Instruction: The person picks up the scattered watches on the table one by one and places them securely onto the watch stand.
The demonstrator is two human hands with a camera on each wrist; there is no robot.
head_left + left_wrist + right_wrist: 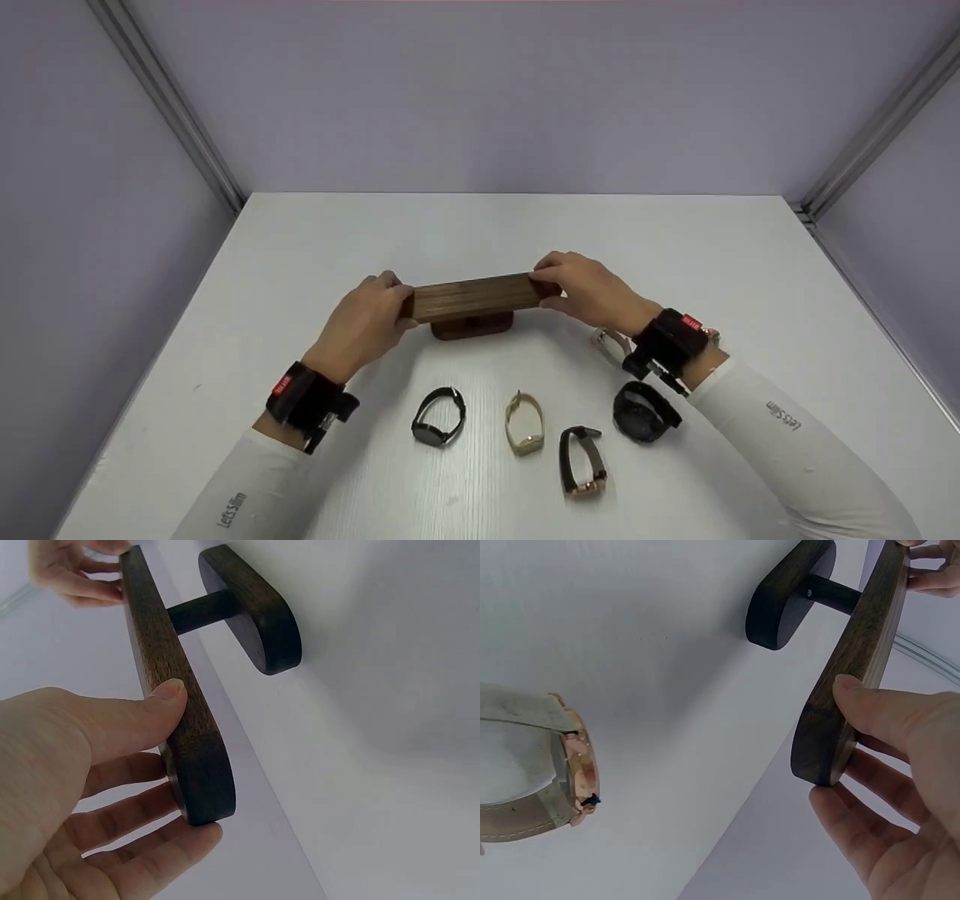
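White table [675,247]: wooden stand [475,298] bar-ends pinched between left hand [364,324], right hand [592,291].

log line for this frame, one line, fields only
left hand: grips wooden stand left end | right hand: grips right end | watches: on table

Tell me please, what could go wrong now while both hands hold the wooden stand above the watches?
1. The left hand and right hand grip only the ends of the wooden stand; a slip at one end could tip it.
2. A pale-strap watch lies under the right wrist, so the wrist could knock it.
3. The black watch, beige watch and others lie close in front; a dropped stand might hit them.
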